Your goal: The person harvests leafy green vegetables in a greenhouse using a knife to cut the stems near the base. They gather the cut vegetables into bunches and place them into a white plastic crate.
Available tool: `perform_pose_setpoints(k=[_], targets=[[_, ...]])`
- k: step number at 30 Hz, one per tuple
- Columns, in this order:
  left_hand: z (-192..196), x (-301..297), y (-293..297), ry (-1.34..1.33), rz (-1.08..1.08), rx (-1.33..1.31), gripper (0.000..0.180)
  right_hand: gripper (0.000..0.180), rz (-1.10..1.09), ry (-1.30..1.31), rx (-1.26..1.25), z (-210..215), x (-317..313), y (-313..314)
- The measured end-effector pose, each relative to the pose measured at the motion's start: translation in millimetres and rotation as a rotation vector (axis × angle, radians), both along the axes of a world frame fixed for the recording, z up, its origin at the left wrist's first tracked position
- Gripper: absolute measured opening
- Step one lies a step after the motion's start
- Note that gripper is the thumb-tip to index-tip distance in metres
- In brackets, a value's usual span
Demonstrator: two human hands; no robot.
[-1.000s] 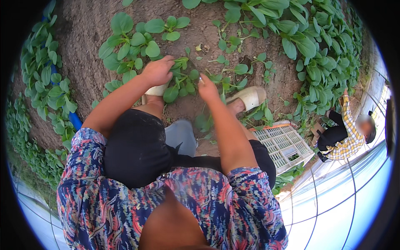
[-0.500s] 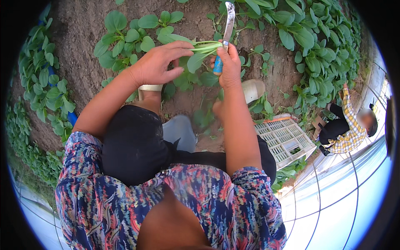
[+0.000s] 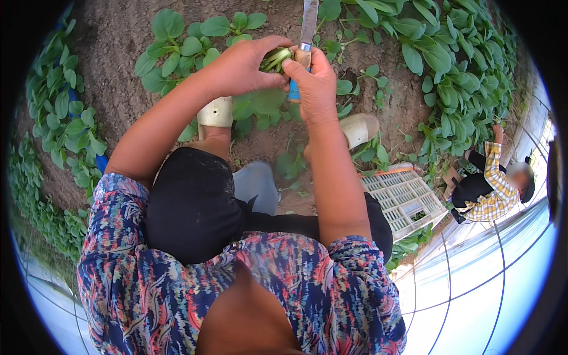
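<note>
My left hand (image 3: 239, 70) is wrapped around a leafy green plant (image 3: 276, 60), its pale cut stems pointing toward my right hand. Most of its leaves are hidden by the fingers. Held in my right hand (image 3: 318, 89) is a harvesting knife (image 3: 308, 25) with a wooden and blue handle. Its blade points away from me, and its tip runs out at the upper edge of the view. My right thumb presses near the stem base, so both hands almost meet over the soil.
Leafy greens (image 3: 168, 50) grow ahead of my hands, with a denser row (image 3: 455, 77) at the right. A pale plastic crate (image 3: 405, 198) stands by my right leg. Further right, another person (image 3: 494, 189) crouches beside the row. A blue hose (image 3: 102, 163) runs along the left.
My left hand has closed around the greens and moved right, toward the stem ends. My right hand has come slightly left and farther forward with the knife, its thumb now on the stems.
</note>
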State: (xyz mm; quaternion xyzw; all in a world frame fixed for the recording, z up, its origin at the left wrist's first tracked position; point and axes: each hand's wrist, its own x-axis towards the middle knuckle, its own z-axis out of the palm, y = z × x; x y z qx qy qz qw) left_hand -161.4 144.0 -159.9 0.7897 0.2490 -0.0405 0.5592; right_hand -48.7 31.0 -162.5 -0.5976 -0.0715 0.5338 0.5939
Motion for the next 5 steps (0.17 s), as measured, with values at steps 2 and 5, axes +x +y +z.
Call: perform_pose_setpoints(k=[2, 5], targets=[[0.0, -2.1, 3.2, 0.086, -0.055, -0.080, 0.063, 0.027, 0.091, -0.051, -0.040, 0.4, 6.7, -3.2], [-8.1, -9.2, 2.9, 0.046, -0.143, -0.134, 0.065, 0.030, 0.132, -0.115, -0.059, -0.7, 7.5, -9.0]])
